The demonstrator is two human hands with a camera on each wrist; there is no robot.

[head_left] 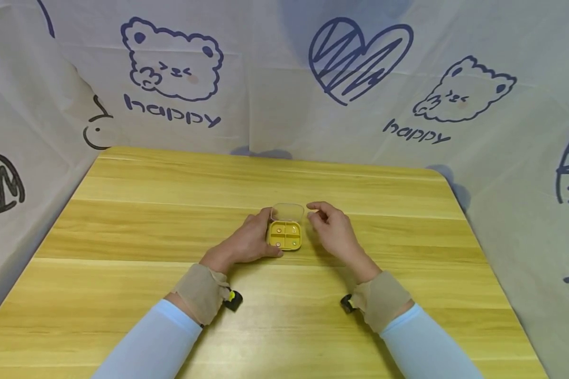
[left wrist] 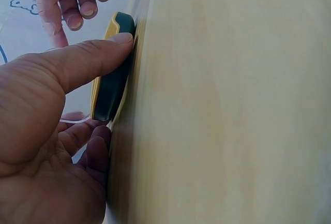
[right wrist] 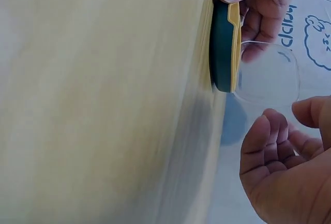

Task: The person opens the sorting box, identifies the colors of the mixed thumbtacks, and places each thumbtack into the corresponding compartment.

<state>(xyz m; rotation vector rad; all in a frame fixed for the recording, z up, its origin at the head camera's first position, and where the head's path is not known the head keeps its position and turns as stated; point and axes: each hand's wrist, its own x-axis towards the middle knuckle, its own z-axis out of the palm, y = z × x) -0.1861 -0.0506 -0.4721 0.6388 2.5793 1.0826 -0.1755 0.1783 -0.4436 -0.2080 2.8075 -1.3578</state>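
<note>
A small yellow pill box (head_left: 285, 236) with a dark green outer shell sits on the table with its clear lid (head_left: 287, 212) raised at the back. Its tray has several compartments, and small pale bits lie in them. My left hand (head_left: 248, 239) grips the box from the left, thumb across the front edge, as the left wrist view shows with the green side (left wrist: 115, 87). To the right of the lid is my right hand (head_left: 334, 231), fingers loosely curled and holding nothing. In the right wrist view its thumb tip is right by the corner of the lid (right wrist: 269, 74).
The wood-grain table (head_left: 147, 226) spreads around the box on all sides. White cloth (head_left: 270, 68) with blue drawings hangs behind it and along both sides. Each wrist wears a beige wrap with a small black device (head_left: 234, 300) on it.
</note>
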